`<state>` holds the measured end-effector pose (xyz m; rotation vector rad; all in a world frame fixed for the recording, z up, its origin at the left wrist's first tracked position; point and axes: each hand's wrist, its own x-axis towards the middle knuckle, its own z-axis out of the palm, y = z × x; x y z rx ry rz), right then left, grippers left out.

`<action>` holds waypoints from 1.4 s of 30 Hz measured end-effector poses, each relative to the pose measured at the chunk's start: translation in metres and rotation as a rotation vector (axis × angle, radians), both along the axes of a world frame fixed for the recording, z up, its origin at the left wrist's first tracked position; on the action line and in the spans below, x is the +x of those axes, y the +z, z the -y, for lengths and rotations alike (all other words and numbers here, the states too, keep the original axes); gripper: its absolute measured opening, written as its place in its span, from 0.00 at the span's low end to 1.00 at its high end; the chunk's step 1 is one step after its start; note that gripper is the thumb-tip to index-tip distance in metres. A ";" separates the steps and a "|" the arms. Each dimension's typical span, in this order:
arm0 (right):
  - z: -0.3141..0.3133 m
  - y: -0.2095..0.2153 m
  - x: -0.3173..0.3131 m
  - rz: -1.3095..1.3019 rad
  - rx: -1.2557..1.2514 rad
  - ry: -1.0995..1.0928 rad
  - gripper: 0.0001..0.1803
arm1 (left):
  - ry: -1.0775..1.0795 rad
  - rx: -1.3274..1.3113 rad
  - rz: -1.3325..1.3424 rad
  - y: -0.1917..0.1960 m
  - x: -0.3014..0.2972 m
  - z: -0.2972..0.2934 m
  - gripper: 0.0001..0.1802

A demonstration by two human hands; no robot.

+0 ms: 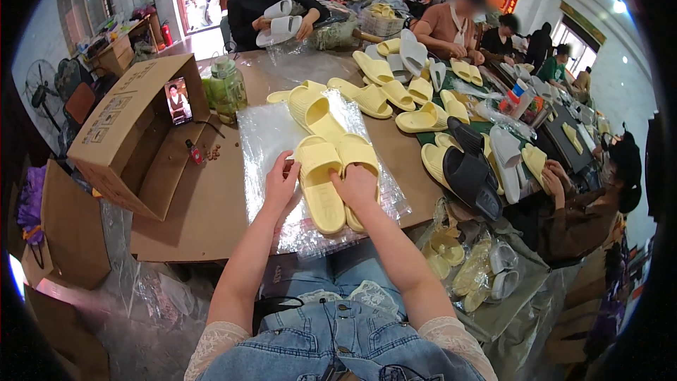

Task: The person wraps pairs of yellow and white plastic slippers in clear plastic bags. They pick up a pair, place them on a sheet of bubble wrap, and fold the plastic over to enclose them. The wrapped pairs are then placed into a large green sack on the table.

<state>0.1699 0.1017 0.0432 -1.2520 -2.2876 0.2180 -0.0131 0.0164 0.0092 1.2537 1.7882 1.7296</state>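
Head view, centre of the frame: a pair of pale yellow slippers (333, 182) lies side by side on a stack of clear plastic bags (261, 134) spread over the brown table (204, 204). The left hand (281, 185) rests on the outer edge of the left slipper, fingers curled over it; the right hand (358, 187) lies flat across the right slipper's heel end, pressing rather than gripping. The pair looks matched and squared up but sits on top of the plastic, not yet inside a bag, though the glare makes that hard to confirm. Both slippers run lengthwise up and down the frame, toe ends toward the top. More loose yellow slippers (367, 95) wait unbagged above, and bagged pairs (465, 268) sit at lower right.
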 end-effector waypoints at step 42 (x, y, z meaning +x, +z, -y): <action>0.083 -0.054 0.184 -0.973 -0.203 -0.108 0.13 | -0.226 -0.468 -0.894 0.029 0.054 0.042 0.50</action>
